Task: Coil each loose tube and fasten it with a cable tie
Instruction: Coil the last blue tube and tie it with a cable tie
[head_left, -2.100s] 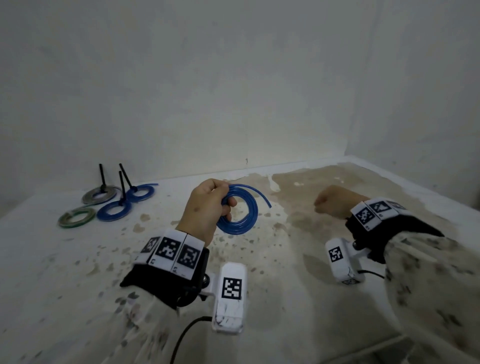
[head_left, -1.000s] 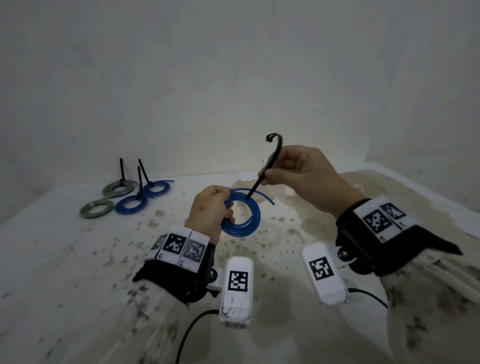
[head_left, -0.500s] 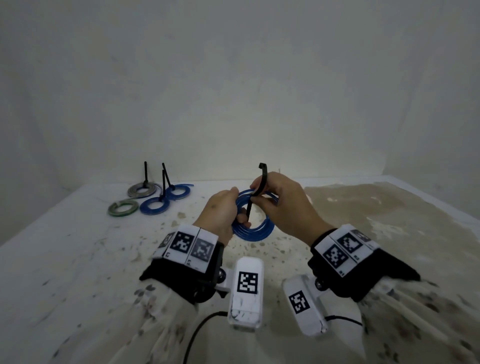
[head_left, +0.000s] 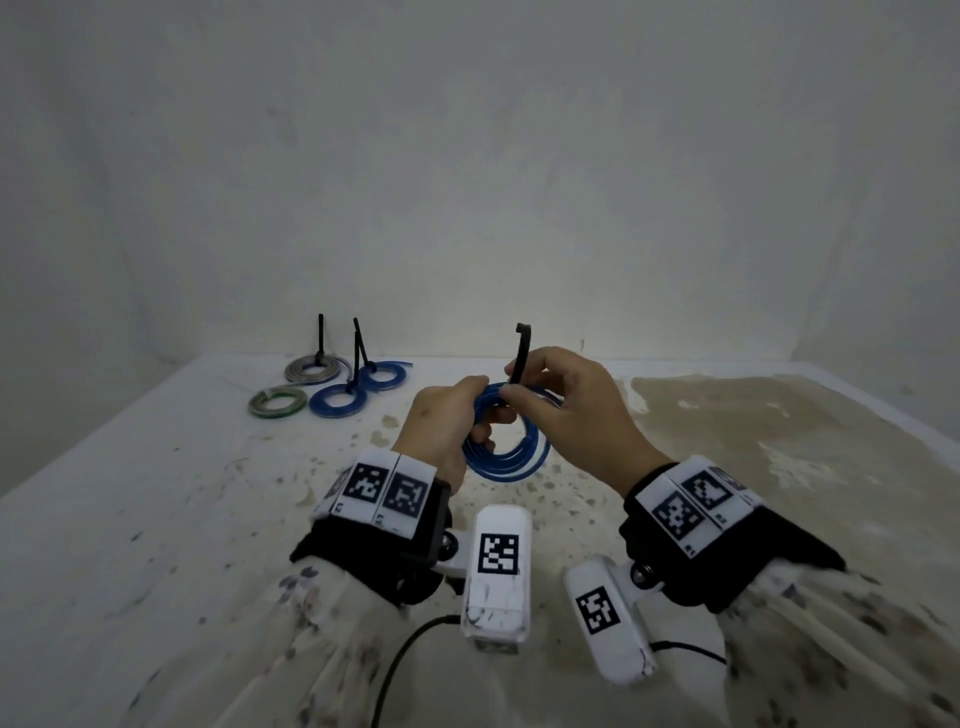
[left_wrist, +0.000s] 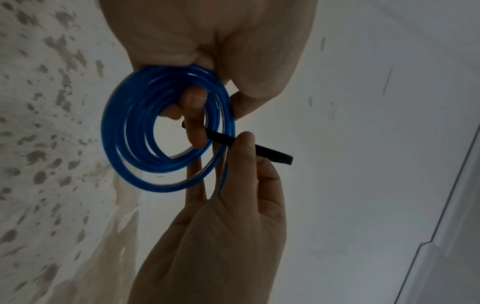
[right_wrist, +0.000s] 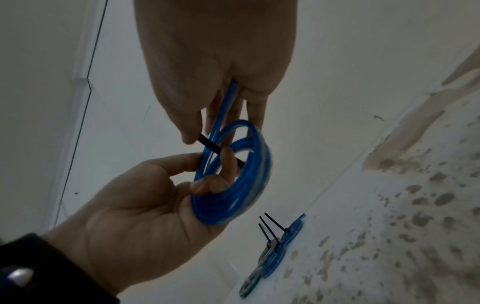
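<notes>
- My left hand (head_left: 447, 421) holds the blue tube coil (head_left: 506, 452) above the table (head_left: 156, 519), near the middle of the scene, fingers curled round the coil's upper left rim
- The coil stands roughly on edge, its open centre facing me and slightly right
- My right hand (head_left: 571, 410) sits just right of the coil, thumb and forefinger pinched on a black cable tie (head_left: 521, 353)
- The tie's long axis runs nearly upright in the head view: its free upper end curls above both hands, its lower end pokes through the coil's centre, as seen from the left wrist (left_wrist: 221, 139)
- A left fingertip (left_wrist: 194, 123) lies inside the ring, touching the tie's tip
- I judge the next move turns on this: the tip sits just beside my left fingers, so that hand is nearer to bring it round the rim toward the head end my right hand holds
- Four finished coils (head_left: 337, 397) lie far left on the table, three with ties standing up; whether the green one is tied I cannot tell
</notes>
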